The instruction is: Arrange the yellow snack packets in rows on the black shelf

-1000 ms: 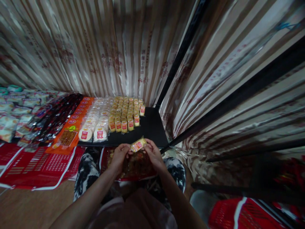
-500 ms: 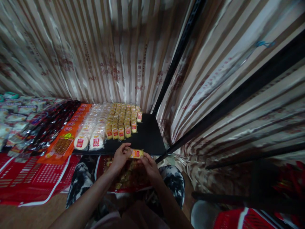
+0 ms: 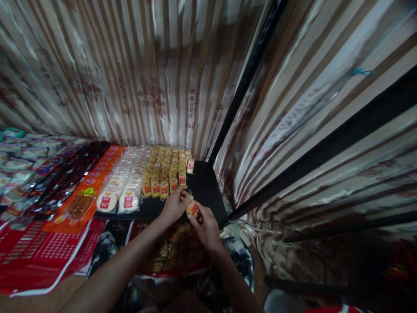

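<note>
Between my two hands, over the front part of the black shelf (image 3: 208,187), is a small yellow snack packet (image 3: 193,209) with a red label, tilted. My right hand (image 3: 206,226) grips it from the right with thumb and fingers. My left hand (image 3: 176,204) pinches its upper left end. Just beyond my left hand stand rows of matching yellow snack packets (image 3: 164,189), with a single one at the right of the back rows. A red basket (image 3: 182,273) holding more yellow packets sits below my hands, between my knees.
Left of the rows lie white round cracker packets (image 3: 128,201), orange snack bags (image 3: 85,191), dark packets (image 3: 76,174) and white packets (image 3: 22,163). A black post (image 3: 234,104) and a slanting black bar (image 3: 293,167) border the shelf's right. Another red basket (image 3: 42,252) stands lower left.
Both hands have moved slightly forward over the shelf. The packet between them has turned from lying level to tilted, and my right hand now wraps further round it.
</note>
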Tool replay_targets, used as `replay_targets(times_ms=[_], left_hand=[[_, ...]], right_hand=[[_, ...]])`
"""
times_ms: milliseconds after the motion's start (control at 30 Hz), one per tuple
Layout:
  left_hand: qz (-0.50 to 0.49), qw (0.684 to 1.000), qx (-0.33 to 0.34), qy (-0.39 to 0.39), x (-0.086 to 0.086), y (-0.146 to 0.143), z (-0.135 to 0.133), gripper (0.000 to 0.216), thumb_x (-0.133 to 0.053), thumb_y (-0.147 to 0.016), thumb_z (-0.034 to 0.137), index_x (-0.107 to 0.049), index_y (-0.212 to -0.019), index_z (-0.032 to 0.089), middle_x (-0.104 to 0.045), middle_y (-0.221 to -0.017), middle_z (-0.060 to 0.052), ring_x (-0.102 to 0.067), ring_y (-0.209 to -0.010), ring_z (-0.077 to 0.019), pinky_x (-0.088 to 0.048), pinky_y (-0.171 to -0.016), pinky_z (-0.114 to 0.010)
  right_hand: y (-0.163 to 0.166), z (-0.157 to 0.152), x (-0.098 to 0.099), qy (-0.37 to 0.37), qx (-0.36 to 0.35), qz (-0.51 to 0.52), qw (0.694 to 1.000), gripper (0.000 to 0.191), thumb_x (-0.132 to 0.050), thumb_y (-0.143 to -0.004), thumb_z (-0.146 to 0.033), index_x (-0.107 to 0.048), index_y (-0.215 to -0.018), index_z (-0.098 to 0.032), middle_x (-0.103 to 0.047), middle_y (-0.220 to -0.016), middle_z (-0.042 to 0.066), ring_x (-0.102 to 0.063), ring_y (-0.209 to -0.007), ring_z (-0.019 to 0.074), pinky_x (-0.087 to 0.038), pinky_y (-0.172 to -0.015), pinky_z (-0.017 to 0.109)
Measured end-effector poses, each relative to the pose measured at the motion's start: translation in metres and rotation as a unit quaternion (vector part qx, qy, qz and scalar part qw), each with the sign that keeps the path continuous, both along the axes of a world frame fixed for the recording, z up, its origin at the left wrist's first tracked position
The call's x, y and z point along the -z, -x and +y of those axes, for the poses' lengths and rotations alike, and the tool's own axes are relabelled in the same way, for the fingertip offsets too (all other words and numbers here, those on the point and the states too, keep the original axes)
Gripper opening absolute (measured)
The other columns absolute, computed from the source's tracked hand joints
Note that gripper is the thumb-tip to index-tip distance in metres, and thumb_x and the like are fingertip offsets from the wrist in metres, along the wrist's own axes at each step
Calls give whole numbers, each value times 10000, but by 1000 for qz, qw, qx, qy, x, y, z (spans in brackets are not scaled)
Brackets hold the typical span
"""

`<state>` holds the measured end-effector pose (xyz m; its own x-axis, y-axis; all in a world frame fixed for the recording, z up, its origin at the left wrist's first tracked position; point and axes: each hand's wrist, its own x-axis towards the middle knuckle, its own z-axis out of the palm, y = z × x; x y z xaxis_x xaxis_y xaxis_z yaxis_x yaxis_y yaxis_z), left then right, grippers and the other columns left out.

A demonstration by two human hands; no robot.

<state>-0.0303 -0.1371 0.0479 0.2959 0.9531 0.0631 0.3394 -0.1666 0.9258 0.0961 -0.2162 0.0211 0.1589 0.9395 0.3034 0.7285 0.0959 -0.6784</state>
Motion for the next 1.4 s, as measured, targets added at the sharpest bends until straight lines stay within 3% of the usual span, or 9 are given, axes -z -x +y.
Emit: replay_targets(times_ms=[100,200,300,433,600,900,1000,1167,1400], left_hand=[[-2,998,-40,-39,-4,-12,-1,346,-482,-803,285,-517,-1129,173,-570,-1050,-77,-577,-779,-125,-487,-709,-266],[24,997,-52,-46,-6,-23,-1,314,-460,-806,251,-536,-1104,189,-561,-1109,-76,-579,-847,-143,-481,-790,-297],[22,999,-38,7,-3,-36,5,309,-447,-810,231,-546,-1102,200,-570,-1161,-70,-586,-906,-161,-450,-887,-329],[-17,994,-38,100,7,-55,24,376,-440,-820,236,-510,-1182,160,-499,-1296,-108,-479,-1171,-213,-325,-1036,-360],[-71,989,-33,126,23,-70,45,471,-416,-840,284,-424,-1279,116,-388,-1392,-136,-330,-1302,-223,-213,-1102,-364],[-126,987,-36,98,50,-74,56,440,-459,-825,296,-476,-1255,208,-410,-1392,-57,-236,-1348,-203,-142,-1133,-337],[-126,986,-26,107,49,-74,54,456,-439,-827,285,-461,-1272,189,-382,-1410,-59,-183,-1364,-204,-116,-1137,-361],[-140,984,-17,111,41,-77,55,507,-418,-831,283,-386,-1329,197,-349,-1430,-52,-142,-1374,-193,-101,-1138,-371],[-159,981,-31,106,48,-80,61,530,-367,-857,293,-308,-1371,178,-289,-1460,-50,-103,-1379,-171,-90,-1139,-327]], right_hand=[[-8,24,8,36,94,63,993,459,-538,-781,-400,-537,-1169,-154,-635,-909,79,-579,-707,170,-495,-629,293],[-18,55,15,41,118,117,985,519,-528,-765,-431,-490,-1195,-143,-640,-929,77,-587,-684,157,-490,-624,284],[-25,88,25,28,131,149,980,542,-513,-760,-435,-454,-1214,-145,-640,-958,84,-600,-694,155,-492,-640,284],[-31,125,34,13,153,153,976,550,-511,-755,-409,-427,-1240,-162,-637,-985,92,-609,-704,163,-491,-656,298],[-33,157,38,-3,139,115,984,569,-517,-750,-373,-419,-1261,-141,-636,-1002,109,-607,-842,208,-473,-769,348],[-36,173,63,-21,120,77,990,463,-456,-793,-365,-508,-1174,-106,-592,-1068,148,-576,-952,222,-462,-845,366],[-39,173,60,-11,126,45,991,430,-423,-824,-390,-536,-1148,-131,-595,-1064,137,-571,-955,228,-459,-851,378],[-39,185,52,-20,134,47,990,517,-378,-851,-428,-476,-1232,-93,-539,-1217,162,-468,-1154,252,-362,-990,413],[-33,199,49,-2,39,115,993,464,-314,-885,-406,-446,-1283,-209,-498,-1302,66,-426,-1210,182,-321,-1038,380]])
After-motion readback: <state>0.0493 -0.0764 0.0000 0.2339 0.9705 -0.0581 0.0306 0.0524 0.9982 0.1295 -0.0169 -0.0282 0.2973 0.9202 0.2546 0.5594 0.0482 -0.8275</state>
